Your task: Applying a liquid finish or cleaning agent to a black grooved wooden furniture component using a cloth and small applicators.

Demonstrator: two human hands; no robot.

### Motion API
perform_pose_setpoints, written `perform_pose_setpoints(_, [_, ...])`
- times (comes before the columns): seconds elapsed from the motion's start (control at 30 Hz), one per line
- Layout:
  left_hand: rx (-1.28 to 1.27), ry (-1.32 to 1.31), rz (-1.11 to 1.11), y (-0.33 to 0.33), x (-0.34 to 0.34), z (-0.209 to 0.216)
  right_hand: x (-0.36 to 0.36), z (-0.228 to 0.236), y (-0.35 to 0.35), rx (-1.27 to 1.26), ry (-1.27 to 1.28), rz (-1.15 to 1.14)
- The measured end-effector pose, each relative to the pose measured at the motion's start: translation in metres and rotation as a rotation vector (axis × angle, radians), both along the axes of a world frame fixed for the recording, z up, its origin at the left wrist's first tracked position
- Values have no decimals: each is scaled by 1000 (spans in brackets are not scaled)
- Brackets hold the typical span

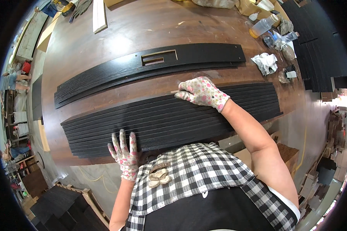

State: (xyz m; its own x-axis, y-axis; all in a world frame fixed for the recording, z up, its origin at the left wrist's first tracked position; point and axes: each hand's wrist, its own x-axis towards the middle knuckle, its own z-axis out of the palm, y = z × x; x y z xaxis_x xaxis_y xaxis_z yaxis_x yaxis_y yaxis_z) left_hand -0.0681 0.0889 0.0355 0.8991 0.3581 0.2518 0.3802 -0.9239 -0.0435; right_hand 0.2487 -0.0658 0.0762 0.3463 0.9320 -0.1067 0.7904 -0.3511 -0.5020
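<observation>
A row of long black wood-grain boards (162, 119) lies side by side across the table in front of me. My left hand (125, 154), in a flower-patterned glove, rests with fingers spread on the boards' near edge, left of the middle. My right hand (203, 93), gloved alike, is closed in a pinch over the far edge of the row. A thin brownish stick (175, 92) pokes out from its fingertips; its exact kind is too small to make out. Beyond the row lie further black boards (115, 69), the top one with a rectangular cutout.
The brown table (77, 42) carries a clear bottle (263, 26) and crumpled white paper (265, 63) at the right. A white strip (99, 17) and dark gloves (81, 8) lie at the far left. Black panels (63, 208) are stacked on a pallet at the lower left.
</observation>
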Motion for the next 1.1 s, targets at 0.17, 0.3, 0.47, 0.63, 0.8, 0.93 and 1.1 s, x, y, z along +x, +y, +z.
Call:
perform_pose_setpoints(0.17, [17, 152, -40, 6, 16, 24, -4, 6, -2, -52, 109, 15])
perform_pose_setpoints(0.3, [-9, 303, -126, 8, 25, 43, -4, -1, -5, -75, 128, 28])
perform_pose_setpoints(0.47, [-231, 492, -181, 13, 45, 72, -15, 19, -3, -64, 150, 40])
perform_pose_setpoints(0.63, [-389, 590, -357, 24, 63, 86, -6, 7, 4, -46, 166, 24])
perform_pose_setpoints(0.8, [-512, 264, -460, 59, 87, 77, -5, -3, -1, -63, 132, 15])
perform_pose_setpoints(0.93, [-599, 255, -605, 59, 133, 76, -20, 14, -16, 193, -96, -34])
perform_pose_setpoints(1.1, [-734, 415, -812, 52, 183, 49, -55, 62, -103, 451, 935, -388])
